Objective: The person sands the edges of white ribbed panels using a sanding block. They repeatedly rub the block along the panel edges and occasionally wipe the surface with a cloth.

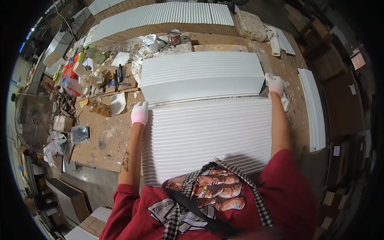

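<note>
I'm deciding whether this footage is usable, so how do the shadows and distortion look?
Head view: the far row of white strips bows with the fisheye, and the picture's corners go black; head view: a dark shadow falls on the near ribbed white stack; head view: the left hand and right hand remain readable.

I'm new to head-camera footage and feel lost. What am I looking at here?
No machine here: it's one wide fisheye picture from a camera on a person's head, looking down, so straight edges bend. The left hand and right hand, in white-and-pink gloves, are at opposite ends of white ridged boards; whether they grip one firmly is hard to tell. The boards lie on a stained worktable. Beyond them are a white tub and a reddish can; a fan stands at far left.
</note>
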A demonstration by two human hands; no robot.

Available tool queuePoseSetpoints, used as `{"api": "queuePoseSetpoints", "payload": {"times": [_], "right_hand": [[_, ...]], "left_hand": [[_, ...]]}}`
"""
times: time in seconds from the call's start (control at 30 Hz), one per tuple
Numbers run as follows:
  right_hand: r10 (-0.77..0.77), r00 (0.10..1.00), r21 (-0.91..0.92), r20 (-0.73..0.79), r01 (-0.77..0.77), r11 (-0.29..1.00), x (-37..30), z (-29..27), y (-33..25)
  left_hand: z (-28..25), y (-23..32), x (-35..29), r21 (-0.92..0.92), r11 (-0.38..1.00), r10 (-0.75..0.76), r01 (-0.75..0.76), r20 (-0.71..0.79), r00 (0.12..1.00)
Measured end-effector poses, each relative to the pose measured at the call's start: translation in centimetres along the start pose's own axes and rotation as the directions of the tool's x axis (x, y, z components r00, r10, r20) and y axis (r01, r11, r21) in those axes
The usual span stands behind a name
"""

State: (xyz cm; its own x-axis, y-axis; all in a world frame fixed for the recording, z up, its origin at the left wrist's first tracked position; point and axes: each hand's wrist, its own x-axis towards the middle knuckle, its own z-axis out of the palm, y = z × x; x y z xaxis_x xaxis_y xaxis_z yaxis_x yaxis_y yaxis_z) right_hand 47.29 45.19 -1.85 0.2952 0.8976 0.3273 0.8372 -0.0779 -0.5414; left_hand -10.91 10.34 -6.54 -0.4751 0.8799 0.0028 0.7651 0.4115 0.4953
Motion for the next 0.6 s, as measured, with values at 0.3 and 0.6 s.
{"api": "queuePoseSetpoints", "payload": {"times": [0.3,0.6], "right_hand": [[0.105,0.980,0.440,0.169,-0.170,0.882,-1.0,4.0,-0.1],[-0.200,0.960,0.308,0.194,0.134,0.942,-13.0,5.7,-12.5]], "left_hand": [[-0.2,0.6,0.0,-0.150,0.978,-0.147,0.147,0.010,0.989],[0.3,-0.3,0.2,-0.172,0.977,-0.129,0.125,-0.010,0.992]]}}
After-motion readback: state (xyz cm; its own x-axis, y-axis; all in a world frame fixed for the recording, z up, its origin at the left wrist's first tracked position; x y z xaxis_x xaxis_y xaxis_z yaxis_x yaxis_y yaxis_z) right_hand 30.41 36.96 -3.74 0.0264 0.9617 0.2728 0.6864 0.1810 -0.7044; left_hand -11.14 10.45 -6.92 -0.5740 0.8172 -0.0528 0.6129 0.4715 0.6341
